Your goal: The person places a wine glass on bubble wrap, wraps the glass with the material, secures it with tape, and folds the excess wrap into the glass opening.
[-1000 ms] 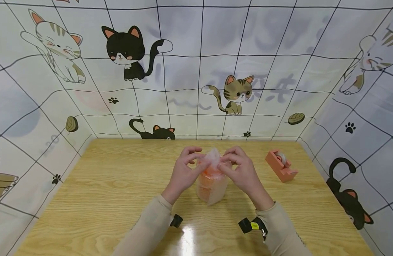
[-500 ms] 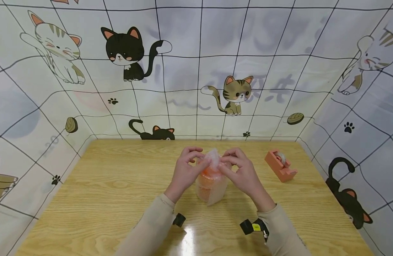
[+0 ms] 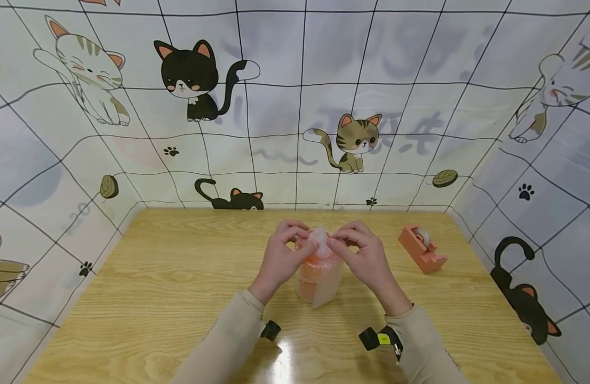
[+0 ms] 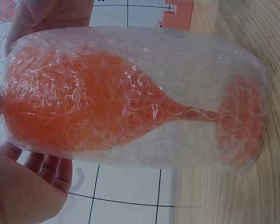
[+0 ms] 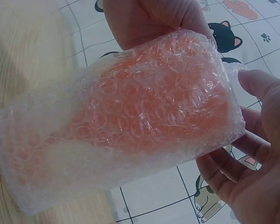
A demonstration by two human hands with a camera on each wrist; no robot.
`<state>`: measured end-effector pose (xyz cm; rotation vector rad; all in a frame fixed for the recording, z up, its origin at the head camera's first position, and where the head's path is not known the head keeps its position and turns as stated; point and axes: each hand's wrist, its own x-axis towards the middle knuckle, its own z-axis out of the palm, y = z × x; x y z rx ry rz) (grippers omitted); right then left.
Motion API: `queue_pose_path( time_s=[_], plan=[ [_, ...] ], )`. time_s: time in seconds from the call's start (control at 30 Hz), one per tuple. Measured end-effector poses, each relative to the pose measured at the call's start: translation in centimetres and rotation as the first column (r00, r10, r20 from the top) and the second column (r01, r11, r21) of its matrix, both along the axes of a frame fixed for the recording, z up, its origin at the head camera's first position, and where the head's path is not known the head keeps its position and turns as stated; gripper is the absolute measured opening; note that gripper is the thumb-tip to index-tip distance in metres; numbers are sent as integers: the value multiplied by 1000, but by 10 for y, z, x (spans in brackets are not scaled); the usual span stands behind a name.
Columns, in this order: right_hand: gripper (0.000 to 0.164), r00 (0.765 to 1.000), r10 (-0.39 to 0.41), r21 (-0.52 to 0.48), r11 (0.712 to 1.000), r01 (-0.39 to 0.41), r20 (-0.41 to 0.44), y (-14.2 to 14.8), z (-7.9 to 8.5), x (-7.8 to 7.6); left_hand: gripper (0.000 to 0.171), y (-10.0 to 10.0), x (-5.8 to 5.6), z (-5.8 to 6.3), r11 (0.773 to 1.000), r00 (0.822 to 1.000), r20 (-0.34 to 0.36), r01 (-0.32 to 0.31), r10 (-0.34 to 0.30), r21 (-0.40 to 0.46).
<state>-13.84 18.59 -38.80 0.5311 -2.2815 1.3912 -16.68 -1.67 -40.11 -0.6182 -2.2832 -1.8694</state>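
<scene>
An orange wine glass (image 4: pixel 98 100) stands upright on the table, wrapped in clear bubble wrap (image 3: pixel 328 288). Its bowl, stem and foot show through the wrap in the left wrist view. On the left of the wrapped top, my left hand (image 3: pixel 281 262) pinches the wrap's upper edge, thumb toward the middle. My right hand (image 3: pixel 367 258) does the same from the right; in the right wrist view its thumb (image 5: pixel 259 83) is at the top edge and the curled fingers reach behind the wrap. Between the two thumbs lies a gathered end of wrap. Some fingertips are hidden.
A coral tape dispenser (image 3: pixel 422 250) with a roll of clear tape sits right of the glass. The wooden table (image 3: pixel 180 266) meets cloth walls (image 3: pixel 276 106) printed with cats at the back and sides. Dark wrist cameras (image 3: pixel 369 338) hang under the sleeves.
The peak of wrap that stuck up between the hands is lower and flatter now. Both thumbs have shifted slightly over the top; the glass has stayed in place.
</scene>
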Motion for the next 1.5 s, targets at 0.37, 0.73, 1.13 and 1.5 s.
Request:
queue_pose_path(
  time_s=[0.37,0.73,1.13,1.5],
  plan=[
    [4,999,-10,4,1000,10,-39,-4,1,-1,16,2,1,-2,999,1000,-27,9,-8,41],
    [12,993,-87,-16,996,89,84,-14,7,-3,35,4,2,-2,1000,998,-56,28,-28,12],
    [15,979,-129,32,992,125,158,-18,11,-3,17,2,5,-4,1000,995,-101,23,-24,-13],
    [21,967,-150,88,987,134,204,-17,10,-5,17,0,3,-4,993,985,-164,26,-46,-119]
  ],
)
